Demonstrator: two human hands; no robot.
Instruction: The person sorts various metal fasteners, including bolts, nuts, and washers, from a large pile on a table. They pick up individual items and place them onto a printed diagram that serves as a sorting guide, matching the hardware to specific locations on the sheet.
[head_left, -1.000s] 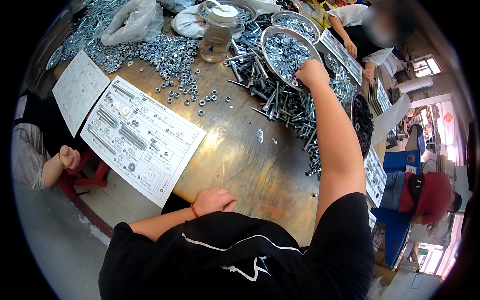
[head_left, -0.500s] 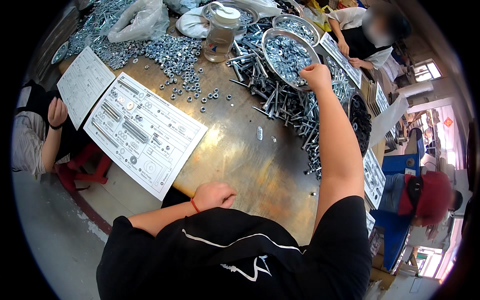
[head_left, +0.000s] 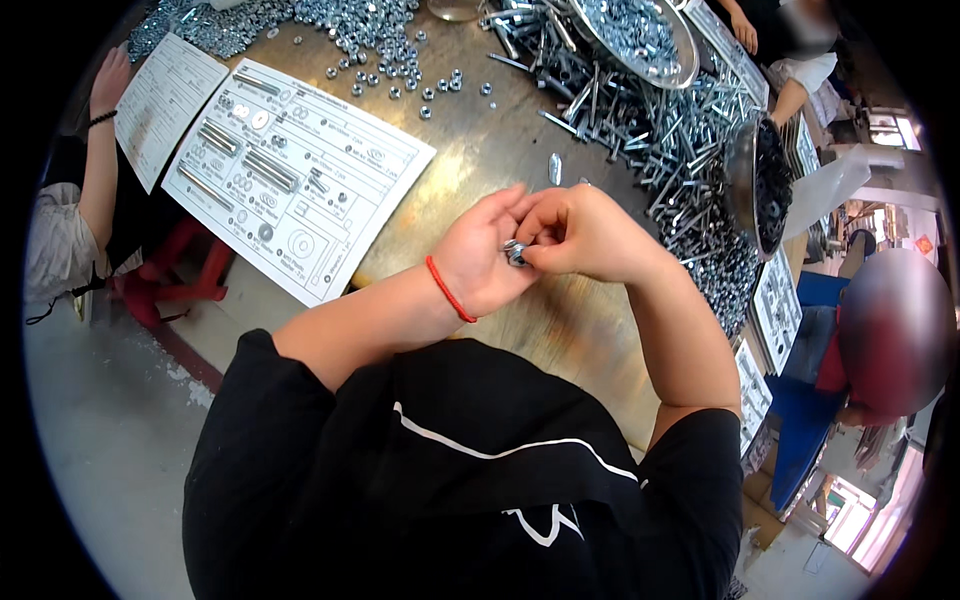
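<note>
My left hand (head_left: 490, 255), a red cord round its wrist, is turned palm up over the table with its fingers partly curled. Small shiny metal washers (head_left: 515, 252) lie against its palm, partly covered by fingers; how many I cannot tell. Fingers and thumb of my right hand (head_left: 580, 235) are pinched together on these washers, knuckles up. Left of my hands, a printed sheet (head_left: 370, 200) carries bolts, nuts and washers laid on its drawings. Beyond my right hand, a round metal dish (head_left: 690, 60) of washers rests on a heap of bolts (head_left: 650, 150).
Loose nuts (head_left: 385, 60) are spread over the far part of the metal table (head_left: 460, 150). A dish of black parts (head_left: 755, 190) tilts at the right. Another printed sheet (head_left: 165, 110) lies left. Co-workers' arms (head_left: 100, 180) show at left and far right.
My right hand has come back from the washer dish to my left hand. The left hand has risen from the table edge and turned palm up. The view has shifted lower and nearer.
</note>
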